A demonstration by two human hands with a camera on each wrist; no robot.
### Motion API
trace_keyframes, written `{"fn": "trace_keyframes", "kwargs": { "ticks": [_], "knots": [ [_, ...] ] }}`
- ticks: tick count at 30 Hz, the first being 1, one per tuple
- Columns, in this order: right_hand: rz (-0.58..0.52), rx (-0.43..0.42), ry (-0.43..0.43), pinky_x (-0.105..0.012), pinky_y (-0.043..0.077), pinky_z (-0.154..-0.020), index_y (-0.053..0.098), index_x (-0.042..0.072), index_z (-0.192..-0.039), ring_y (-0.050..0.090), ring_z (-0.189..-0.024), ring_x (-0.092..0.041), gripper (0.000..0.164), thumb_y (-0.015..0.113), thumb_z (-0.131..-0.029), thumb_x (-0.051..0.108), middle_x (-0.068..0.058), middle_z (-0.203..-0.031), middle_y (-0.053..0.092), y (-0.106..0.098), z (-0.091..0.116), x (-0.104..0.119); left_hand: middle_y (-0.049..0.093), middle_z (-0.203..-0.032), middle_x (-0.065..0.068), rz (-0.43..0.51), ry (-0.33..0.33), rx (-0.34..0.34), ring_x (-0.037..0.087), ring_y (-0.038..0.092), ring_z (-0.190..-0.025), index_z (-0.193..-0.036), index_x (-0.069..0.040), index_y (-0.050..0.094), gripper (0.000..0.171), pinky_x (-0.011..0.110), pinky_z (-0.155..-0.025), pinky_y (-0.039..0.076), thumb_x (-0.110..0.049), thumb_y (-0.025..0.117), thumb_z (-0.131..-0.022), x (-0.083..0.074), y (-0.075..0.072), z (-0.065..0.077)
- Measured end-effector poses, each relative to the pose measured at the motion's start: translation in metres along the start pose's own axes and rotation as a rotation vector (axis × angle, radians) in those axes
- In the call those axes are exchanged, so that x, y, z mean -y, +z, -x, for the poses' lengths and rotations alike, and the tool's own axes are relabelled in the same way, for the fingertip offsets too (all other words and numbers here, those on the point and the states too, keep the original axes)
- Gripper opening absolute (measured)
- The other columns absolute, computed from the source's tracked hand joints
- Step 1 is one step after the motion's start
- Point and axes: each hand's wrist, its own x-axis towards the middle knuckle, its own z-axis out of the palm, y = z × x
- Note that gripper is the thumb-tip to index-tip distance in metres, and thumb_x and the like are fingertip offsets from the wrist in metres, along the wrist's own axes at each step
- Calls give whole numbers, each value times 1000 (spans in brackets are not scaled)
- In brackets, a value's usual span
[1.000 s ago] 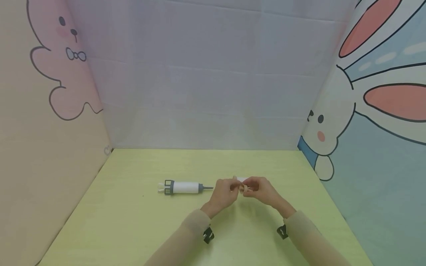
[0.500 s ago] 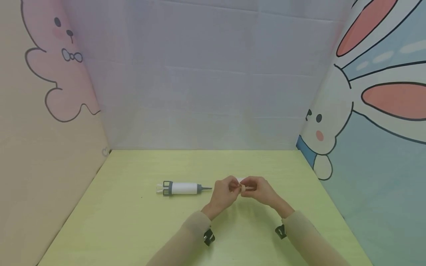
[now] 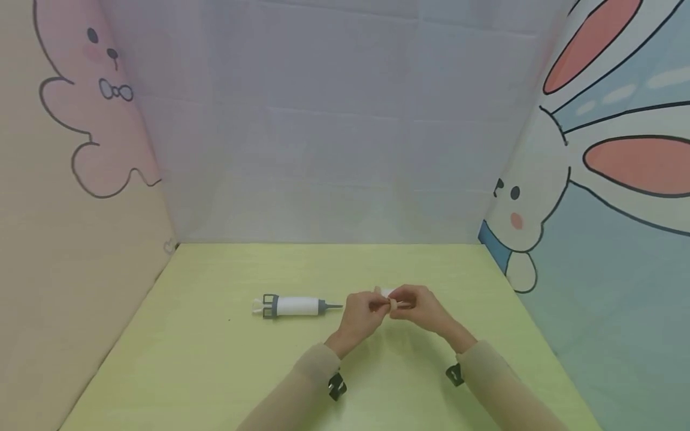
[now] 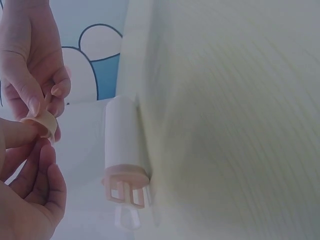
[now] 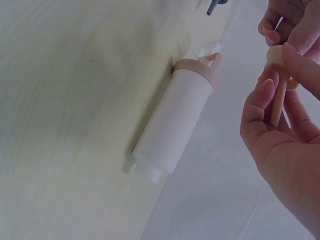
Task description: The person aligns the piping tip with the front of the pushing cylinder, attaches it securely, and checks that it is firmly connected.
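Note:
Both hands meet over the table around a peach nozzle cap with a wide ring-like base and a thin stem. My left hand pinches the base's rim, a fingertip at its open mouth in the left wrist view. With curled fingers, my right hand holds the nozzle cap by its stem side; the stem runs down along the fingers in the right wrist view. Just beyond the hands lies a white syringe-like tube with a peach collar and a clear plunger handle. Its other end shows a bare white neck.
A similar white tube with a grey collar and grey nozzle lies left of the hands, its nozzle pointing right. Printed cloth walls enclose the pale yellow-green table at the back and both sides.
The nozzle cap has turned slightly between the fingers, its base now more side-on. Both hands stay at nearly the same place. The tubes on the table have not moved.

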Motion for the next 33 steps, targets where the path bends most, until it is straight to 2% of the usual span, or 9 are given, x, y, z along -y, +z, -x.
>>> {"fn": "trace_keyframes", "kwargs": {
  "ticks": [4,11,16,19,26,33],
  "knots": [
    [-24,10,4,-34,52,-78,61,-11,-108,60,-100,-44,29,70,-81,-8,-26,-108,62,5,0,-3,71,-79,0,-22,-2,-9,5,63,-69,-84,-8,77,6,18,-62,49,-10,72,-84,0,-2,4],
    [2,31,-2,-33,53,-77,61,-12,-106,61,-97,-43,28,71,-80,-10,-26,-106,62,7,-2,-7,71,-79,-2,-35,13,-2,2,61,-68,-82,-10,78,6,16,-62,48,-7,74,-82,4,-1,7],
    [51,5,-29,-31,53,-75,65,-6,-105,64,-95,-39,29,74,-78,-6,-20,-105,64,6,-8,-29,71,-78,-4,-40,36,-10,1,59,-65,-81,-11,79,7,16,-60,47,-6,75,-80,8,0,5],
    [60,-15,-19,-30,53,-74,67,-2,-104,65,-93,-34,30,78,-76,-2,-15,-103,66,5,-11,-40,71,-78,-3,-18,35,-3,1,59,-65,-81,-11,79,7,16,-60,47,-5,74,-81,10,0,4],
    [45,-29,17,-30,53,-74,68,3,-101,67,-89,-26,30,81,-74,2,-8,-100,68,4,-9,-44,71,-80,-2,43,4,34,1,61,-67,-82,-9,79,6,16,-61,49,-5,73,-82,10,0,4],
    [70,-35,20,-31,54,-70,68,3,-103,68,-86,-25,30,80,-76,5,-9,-100,68,1,-10,-40,71,-83,1,70,-8,41,3,61,-68,-84,-9,79,7,18,-61,49,-5,73,-81,8,1,0]
  ]
}}
